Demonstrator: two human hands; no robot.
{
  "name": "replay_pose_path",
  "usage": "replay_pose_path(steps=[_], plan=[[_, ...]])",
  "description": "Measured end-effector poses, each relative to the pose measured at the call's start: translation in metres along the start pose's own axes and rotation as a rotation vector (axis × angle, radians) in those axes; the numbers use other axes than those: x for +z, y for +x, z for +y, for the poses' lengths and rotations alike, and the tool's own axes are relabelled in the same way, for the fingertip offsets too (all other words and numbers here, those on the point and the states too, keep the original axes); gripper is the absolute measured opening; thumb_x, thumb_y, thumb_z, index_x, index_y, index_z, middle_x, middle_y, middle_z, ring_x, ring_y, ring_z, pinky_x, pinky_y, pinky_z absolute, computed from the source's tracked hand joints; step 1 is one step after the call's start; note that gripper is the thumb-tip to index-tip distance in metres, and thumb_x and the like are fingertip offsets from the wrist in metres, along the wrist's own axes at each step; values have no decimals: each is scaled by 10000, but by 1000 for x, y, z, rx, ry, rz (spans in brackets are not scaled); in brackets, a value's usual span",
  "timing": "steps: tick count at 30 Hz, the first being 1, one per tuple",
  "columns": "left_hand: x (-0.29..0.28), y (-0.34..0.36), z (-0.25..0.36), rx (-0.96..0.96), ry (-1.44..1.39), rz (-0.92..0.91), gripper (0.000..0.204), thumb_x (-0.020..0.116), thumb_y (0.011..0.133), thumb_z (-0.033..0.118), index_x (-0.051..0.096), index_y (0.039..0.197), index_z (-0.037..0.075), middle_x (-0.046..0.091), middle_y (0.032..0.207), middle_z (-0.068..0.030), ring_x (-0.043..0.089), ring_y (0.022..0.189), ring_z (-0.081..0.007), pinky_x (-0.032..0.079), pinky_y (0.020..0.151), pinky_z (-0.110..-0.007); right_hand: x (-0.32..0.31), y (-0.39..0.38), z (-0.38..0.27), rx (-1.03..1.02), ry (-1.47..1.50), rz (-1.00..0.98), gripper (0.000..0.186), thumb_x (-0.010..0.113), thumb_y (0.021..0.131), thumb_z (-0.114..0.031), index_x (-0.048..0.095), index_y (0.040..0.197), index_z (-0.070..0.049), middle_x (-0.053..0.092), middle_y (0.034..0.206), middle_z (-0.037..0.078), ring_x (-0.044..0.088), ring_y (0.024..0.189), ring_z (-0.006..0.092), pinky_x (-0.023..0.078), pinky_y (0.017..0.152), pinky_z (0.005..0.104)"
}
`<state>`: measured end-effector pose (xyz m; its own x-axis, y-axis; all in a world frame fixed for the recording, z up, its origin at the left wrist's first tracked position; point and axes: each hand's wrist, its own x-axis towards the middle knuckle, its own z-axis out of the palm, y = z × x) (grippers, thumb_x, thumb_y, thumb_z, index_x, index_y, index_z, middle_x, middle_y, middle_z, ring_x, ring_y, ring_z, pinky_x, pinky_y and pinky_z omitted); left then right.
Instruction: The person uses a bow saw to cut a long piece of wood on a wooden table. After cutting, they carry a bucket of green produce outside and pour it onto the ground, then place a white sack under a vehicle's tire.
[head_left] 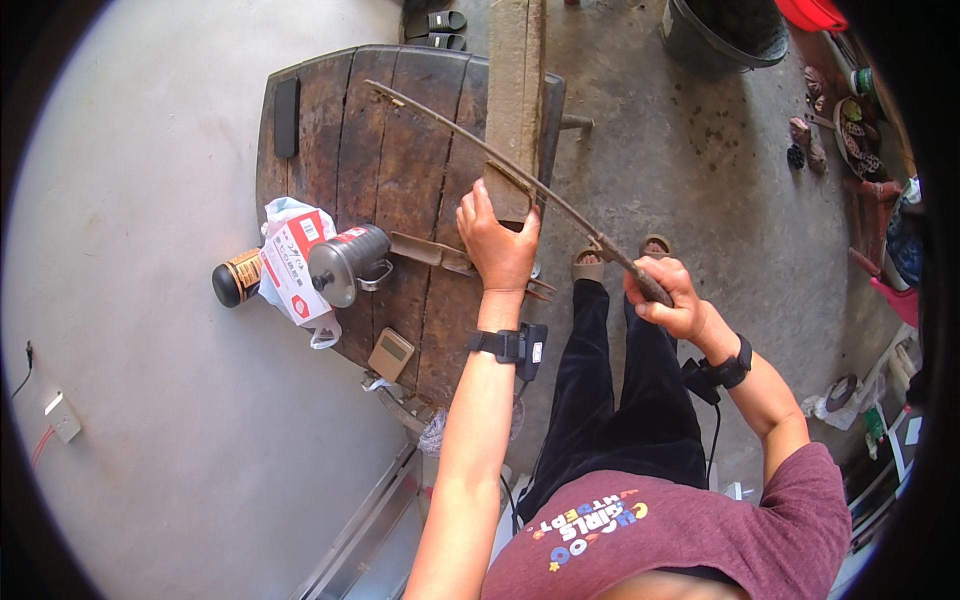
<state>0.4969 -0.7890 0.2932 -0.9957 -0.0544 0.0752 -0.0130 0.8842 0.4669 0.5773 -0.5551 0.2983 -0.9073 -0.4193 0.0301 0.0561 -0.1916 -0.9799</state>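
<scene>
Nearest, a maroon T-shirt [680, 525] with colourful lettering is worn above dark trousers [640, 420], and a black strap is fastened round each wrist. The thick end of a long, thin brown rod [567, 207] is held in the right hand [672, 300], with the fingers closed around it. The rod is slanted up and to the left, carried across a small wooden block [510, 193] and out over the table; whether block and rod are touching cannot be told. The block is gripped by the left hand [497, 245], with fingers to its left and the thumb to its right, and is placed at the near end of a long wooden plank [515, 85].

Below, on the dark plank-topped table [400, 160], a small beige device [390, 354] with a display is set near the near edge. Farther along, a lidded metal mug [350, 262] is laid on its side beside a red-and-white carton [293, 262], which is partly wrapped in a plastic bag; a black-capped jar [237, 279] is seen just left of it. A slim black slab [287, 117] is placed by the left edge.

Beyond, on the concrete floor [640, 170], a dark bucket [725, 35] and black slides [447, 30] are seen.
</scene>
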Motion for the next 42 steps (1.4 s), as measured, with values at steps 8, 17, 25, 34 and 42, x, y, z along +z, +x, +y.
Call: replay_pose_path(steps=[8, 17, 25, 34, 42], plan=[[0, 0, 0, 8, 0, 9, 654, 798, 659, 177, 506, 1202, -41, 556, 1081, -183, 516, 1034, -375, 439, 883, -447, 6, 1, 3, 23, 48, 25, 253, 588, 661, -80, 545, 886, 28, 515, 675, 67, 521, 587, 174, 411, 561, 298], [-1, 0, -1, 16, 18, 12, 675, 801, 646, 188, 504, 1205, -46, 555, 1091, -187, 511, 1037, -378, 433, 895, -446, 7, 0, 7, 5, 34, 19, 256, 581, 650, -78, 546, 877, 34, 505, 665, 66, 502, 579, 174, 404, 561, 293], [0, 0, -1, -19, 20, -5, 700, 806, 633, 197, 494, 1218, -27, 543, 1116, -181, 500, 1056, -368, 406, 925, -448, 11, -5, -4, -10, 43, 53, 264, 587, 636, -112, 547, 852, 35, 503, 655, 74, 509, 572, 182, 394, 548, 301], [0, -1, -3, -56, 27, -30, 720, 809, 633, 262, 486, 1224, 8, 533, 1143, -151, 486, 1087, -318, 350, 964, -435, 12, 5, -14, -40, -162, 38, 238, 560, 623, -69, 540, 844, 17, 457, 622, 52, 476, 523, 201, 376, 519, 307], [-2, -2, -2, -69, 65, 20, 709, 802, 646, 269, 492, 1233, 21, 537, 1114, -138, 494, 1092, -314, 378, 945, -432, 23, 5, -25, 85, -112, 108, 204, 573, 630, -101, 540, 797, 12, 511, 631, 34, 497, 539, 147, 405, 536, 269]])
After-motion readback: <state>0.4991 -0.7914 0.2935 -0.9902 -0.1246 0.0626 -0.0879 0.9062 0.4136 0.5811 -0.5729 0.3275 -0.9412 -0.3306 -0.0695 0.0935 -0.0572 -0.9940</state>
